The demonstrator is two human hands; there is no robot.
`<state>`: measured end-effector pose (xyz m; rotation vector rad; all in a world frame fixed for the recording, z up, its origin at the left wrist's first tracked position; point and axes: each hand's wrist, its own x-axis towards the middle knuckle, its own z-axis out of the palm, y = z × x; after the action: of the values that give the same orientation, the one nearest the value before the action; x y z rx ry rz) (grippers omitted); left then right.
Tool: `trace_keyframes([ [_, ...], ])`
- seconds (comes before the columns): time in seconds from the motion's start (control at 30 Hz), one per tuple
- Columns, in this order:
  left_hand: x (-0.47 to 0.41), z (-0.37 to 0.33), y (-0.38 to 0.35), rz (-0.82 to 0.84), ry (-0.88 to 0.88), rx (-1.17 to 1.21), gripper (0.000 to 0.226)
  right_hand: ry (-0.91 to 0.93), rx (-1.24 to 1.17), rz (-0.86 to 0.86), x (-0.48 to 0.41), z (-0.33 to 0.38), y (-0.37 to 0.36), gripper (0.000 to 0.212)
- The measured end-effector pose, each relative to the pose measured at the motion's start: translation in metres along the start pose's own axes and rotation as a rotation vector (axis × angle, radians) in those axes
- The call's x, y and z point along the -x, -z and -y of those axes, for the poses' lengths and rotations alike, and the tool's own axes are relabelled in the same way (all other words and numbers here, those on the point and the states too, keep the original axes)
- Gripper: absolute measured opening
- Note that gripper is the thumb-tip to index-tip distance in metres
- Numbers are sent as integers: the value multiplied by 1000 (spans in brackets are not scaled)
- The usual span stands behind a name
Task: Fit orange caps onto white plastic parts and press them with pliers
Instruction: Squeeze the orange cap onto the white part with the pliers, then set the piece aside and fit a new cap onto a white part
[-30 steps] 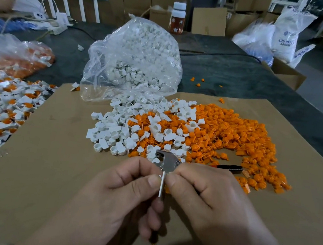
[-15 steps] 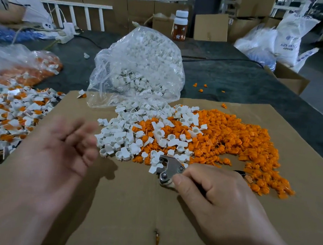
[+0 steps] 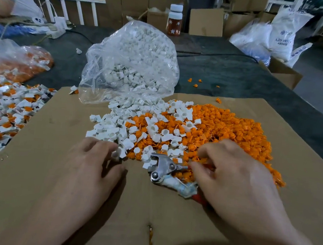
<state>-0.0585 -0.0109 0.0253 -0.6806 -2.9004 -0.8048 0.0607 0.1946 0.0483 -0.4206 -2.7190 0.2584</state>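
Observation:
White plastic parts (image 3: pixel 115 132) and orange caps (image 3: pixel 233 132) lie in one mixed heap on the cardboard sheet (image 3: pixel 37 170). My left hand (image 3: pixel 93 167) reaches the heap's near left edge, and its fingertips pinch a white part (image 3: pixel 116 153); motion blur hides the detail. The metal pliers (image 3: pixel 162 169) lie at the heap's near edge, jaws pointing left. Their taped handles run under my right hand (image 3: pixel 237 182), which grips them. That hand's curled finger and thumb tips touch the orange caps.
A clear bag of white parts (image 3: pixel 134 62) stands behind the heap. Finished white-and-orange pieces (image 3: pixel 7 106) are piled at the left, with a bag of orange pieces (image 3: pixel 16 60) behind them. A bottle (image 3: pixel 174 21), boxes and white sacks (image 3: pixel 279 37) line the far side.
One second ago both hands held a part at the pliers' jaws. My left hand then swung out to the left and is now back at the white parts. My right hand moved the pliers toward the orange caps.

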Motion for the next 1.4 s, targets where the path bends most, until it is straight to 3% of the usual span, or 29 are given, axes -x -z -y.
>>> trace_keyframes([
  [0.13, -5, 9, -2, -44, 53, -36, 44, -125, 227, 150, -4, -24, 3, 31],
  [0.3, -3, 8, -7, -74, -110, -97, 21, -84, 221, 252, -6, -22, 1, 33],
  [0.6, -3, 11, -8, -90, -127, -34, 13, -161, 142, 242, -8, -34, 5, 33],
  [0.83, 0, 5, -4, -74, -76, 3, 13, -159, 80, 189, -8, -28, 5, 15],
  [0.97, 0, 5, -6, -73, -11, 56, 24, -147, 145, 165, -6, -25, 15, 21],
  [1.1, -1, 6, -8, -58, 8, 112, 24, -95, 270, 266, 0, -21, 20, 33],
  [1.23, 0, 3, -8, -39, -6, 156, 18, -33, 258, 351, 0, -20, 19, 24],
  [1.4, 1, 0, -8, -71, -53, 218, 27, 43, 181, 404, -5, -20, 14, 8],
])
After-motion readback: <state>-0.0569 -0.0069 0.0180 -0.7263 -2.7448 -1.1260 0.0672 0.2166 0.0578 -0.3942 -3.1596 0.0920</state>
